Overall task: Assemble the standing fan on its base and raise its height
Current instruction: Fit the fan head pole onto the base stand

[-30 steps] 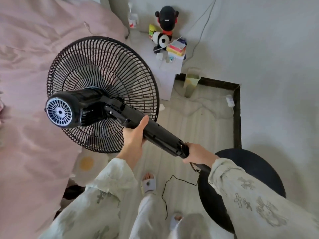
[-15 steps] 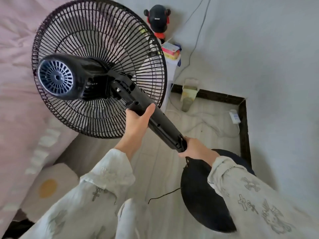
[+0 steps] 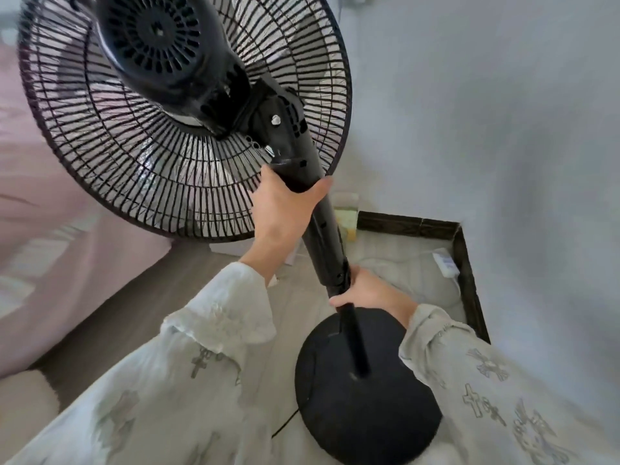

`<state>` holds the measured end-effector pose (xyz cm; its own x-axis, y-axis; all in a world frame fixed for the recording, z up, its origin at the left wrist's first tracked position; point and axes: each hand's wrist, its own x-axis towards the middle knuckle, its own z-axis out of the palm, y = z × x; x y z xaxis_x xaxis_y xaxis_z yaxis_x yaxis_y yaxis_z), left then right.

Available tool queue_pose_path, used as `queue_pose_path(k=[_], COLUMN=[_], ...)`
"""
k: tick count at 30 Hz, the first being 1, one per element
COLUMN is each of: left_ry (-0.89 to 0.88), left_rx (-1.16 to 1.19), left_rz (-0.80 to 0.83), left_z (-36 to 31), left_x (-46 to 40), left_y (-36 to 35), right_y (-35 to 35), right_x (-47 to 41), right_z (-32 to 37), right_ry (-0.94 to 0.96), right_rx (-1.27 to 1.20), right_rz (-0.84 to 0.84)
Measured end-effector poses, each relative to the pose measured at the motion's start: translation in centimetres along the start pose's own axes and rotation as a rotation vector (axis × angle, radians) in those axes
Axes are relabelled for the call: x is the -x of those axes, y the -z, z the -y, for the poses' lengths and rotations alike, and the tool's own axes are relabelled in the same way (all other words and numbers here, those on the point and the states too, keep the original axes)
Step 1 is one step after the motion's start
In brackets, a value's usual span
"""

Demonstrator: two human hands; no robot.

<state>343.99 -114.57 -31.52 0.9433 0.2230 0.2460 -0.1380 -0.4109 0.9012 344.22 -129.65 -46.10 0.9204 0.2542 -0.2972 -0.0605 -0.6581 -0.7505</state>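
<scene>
The fan's pole (image 3: pixel 352 340) already stood in the base (image 3: pixel 369 421) (seating unclear), left hand (image 3: pixel 285 209) gripping the column (image 3: pixel 322 236), right hand (image 3: pixel 365 290) curled around its collar, height seemingly not fully raised.

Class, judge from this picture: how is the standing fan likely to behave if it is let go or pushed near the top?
Probably top-heavy: the wide fan head sits high on a thin pole. Its round base looks broad and may resist tipping. It likely stays rigid; left hand and right hand grip it at separate heights.
</scene>
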Motion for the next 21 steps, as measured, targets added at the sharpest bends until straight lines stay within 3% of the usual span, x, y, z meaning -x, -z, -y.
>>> queue_pose_path(k=[11,21], left_ry=[-0.056,-0.107], left_rx=[-0.047,-0.043], left_rz=[0.053,0.223], left_z=[-1.3,-2.1], left_x=[4.6,6.3], left_y=[-6.8,-9.4], right_y=[1.3,1.5], right_x=[1.5,3.6], right_z=[-6.4,-7.5], right_ry=[-0.023,-0.035], right_rx=[-0.087,-0.139], right_rz=[-0.055,-0.374])
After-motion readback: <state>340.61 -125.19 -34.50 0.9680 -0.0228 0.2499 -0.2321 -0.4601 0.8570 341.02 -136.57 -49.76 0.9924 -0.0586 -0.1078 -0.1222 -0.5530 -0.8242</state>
